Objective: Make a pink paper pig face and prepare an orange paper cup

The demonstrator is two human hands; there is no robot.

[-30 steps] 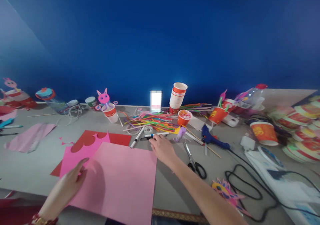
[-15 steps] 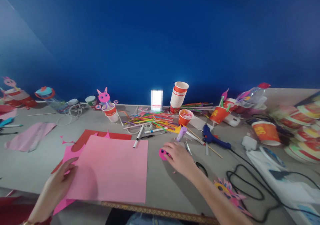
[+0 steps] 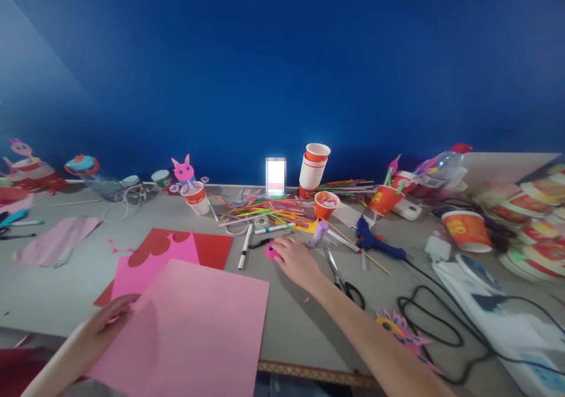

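A large light-pink paper sheet [image 3: 198, 326] is held at its left edge by my left hand [image 3: 110, 317], the fingers closed on it. The sheet is raised a little and hangs past the table's front edge. Farther right, my right hand [image 3: 293, 259] has its fingers closed over a small pink paper disc [image 3: 271, 252] with dark spots like eyes; the hand covers part of it. Hot-pink paper [image 3: 152, 267] with cut edges lies on a red sheet [image 3: 216, 250] behind the light-pink one. Beside my right forearm are black-handled scissors [image 3: 342, 279].
A white marker [image 3: 245, 247] and a purple glue stick [image 3: 318, 232] lie near my right hand. Beyond are coloured sticks [image 3: 265, 209], stacked paper cups [image 3: 312, 173] and a blue glue gun [image 3: 375, 241]. Its cord curls near a power strip [image 3: 477, 314].
My left hand has drawn the light-pink sheet toward me, uncovering more of the hot-pink and red paper. My right hand has moved the disc left and farther away.
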